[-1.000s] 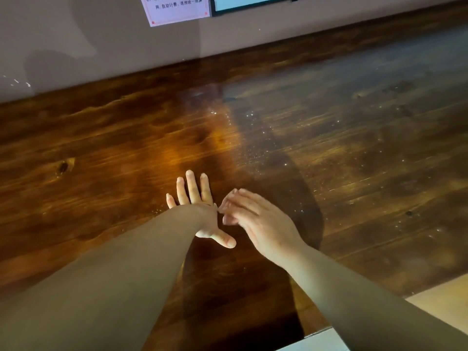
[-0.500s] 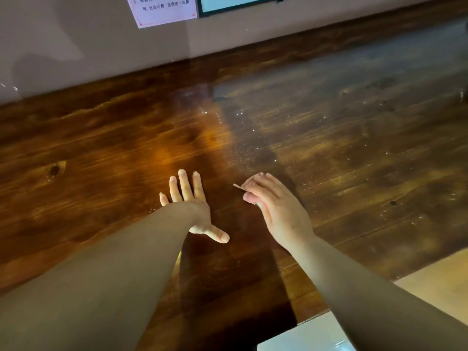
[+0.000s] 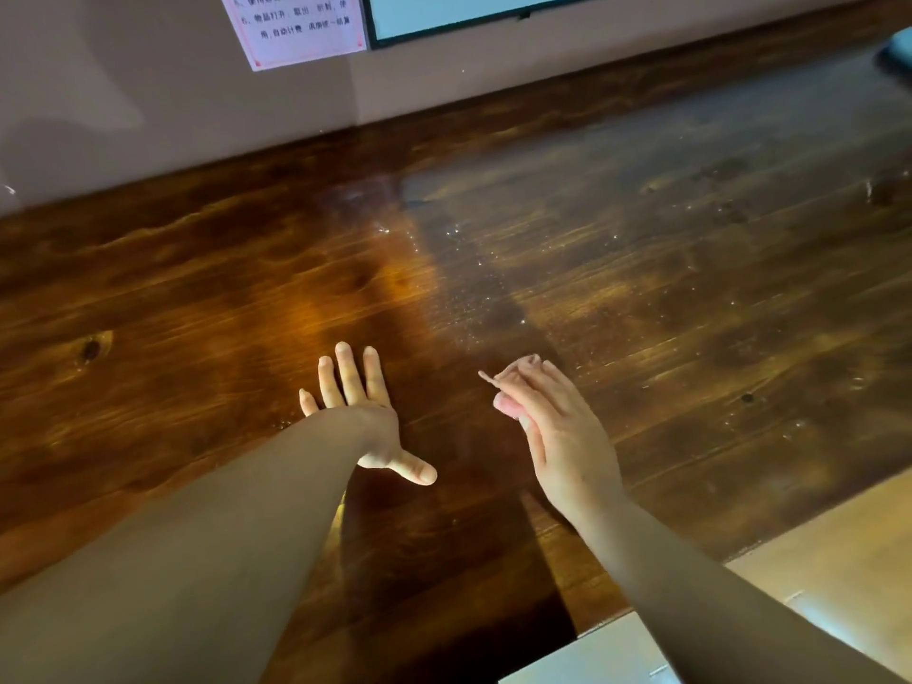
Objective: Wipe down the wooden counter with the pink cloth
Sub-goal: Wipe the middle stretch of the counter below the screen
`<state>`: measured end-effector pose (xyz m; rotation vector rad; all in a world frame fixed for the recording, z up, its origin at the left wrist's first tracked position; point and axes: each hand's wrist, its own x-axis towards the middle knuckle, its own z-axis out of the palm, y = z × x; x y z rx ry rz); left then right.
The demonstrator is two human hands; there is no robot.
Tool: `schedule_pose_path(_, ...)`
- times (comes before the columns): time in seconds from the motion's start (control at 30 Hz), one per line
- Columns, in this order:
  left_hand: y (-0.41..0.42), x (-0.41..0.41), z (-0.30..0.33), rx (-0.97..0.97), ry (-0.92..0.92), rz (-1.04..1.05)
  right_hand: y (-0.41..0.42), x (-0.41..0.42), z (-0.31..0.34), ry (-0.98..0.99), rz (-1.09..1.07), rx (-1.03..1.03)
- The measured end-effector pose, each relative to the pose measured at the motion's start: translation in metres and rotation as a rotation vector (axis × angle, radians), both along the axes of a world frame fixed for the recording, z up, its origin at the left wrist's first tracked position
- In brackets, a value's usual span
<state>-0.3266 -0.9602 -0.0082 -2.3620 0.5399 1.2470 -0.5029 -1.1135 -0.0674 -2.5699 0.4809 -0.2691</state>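
Observation:
The dark wooden counter (image 3: 641, 298) fills most of the view, and fine droplets or specks glisten across its middle. My left hand (image 3: 365, 412) lies flat on the wood with fingers spread and thumb out. A little to its right, my right hand (image 3: 557, 436) hovers low over the counter. Its fingers curl round a small wad of pink cloth (image 3: 511, 387), and a thin corner of the cloth sticks out to the left. Most of the cloth is hidden under the fingers.
A wall runs along the counter's back edge with a paper notice (image 3: 296, 27) and a dark-framed screen (image 3: 469, 17). A dark object (image 3: 895, 56) sits at the far right. A white box (image 3: 592, 654) and a lighter surface (image 3: 839, 560) lie below the front edge.
My right hand has drawn away to the right from my left hand, and a gap has opened between them. The left hand stays flat in place.

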Motion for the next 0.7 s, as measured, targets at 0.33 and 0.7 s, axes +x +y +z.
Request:
schedule_pose_path(0.33,-0.002,0.001,-0.002,0.003,0.000,0.002,-0.026,0.024,0.004,-0.016,0.025,-0.010)
schedule_pose_path(0.7,-0.003,0.002,-0.003,0.015,0.014,0.015,-0.010,0.052,0.005,-0.027,0.200,-0.027)
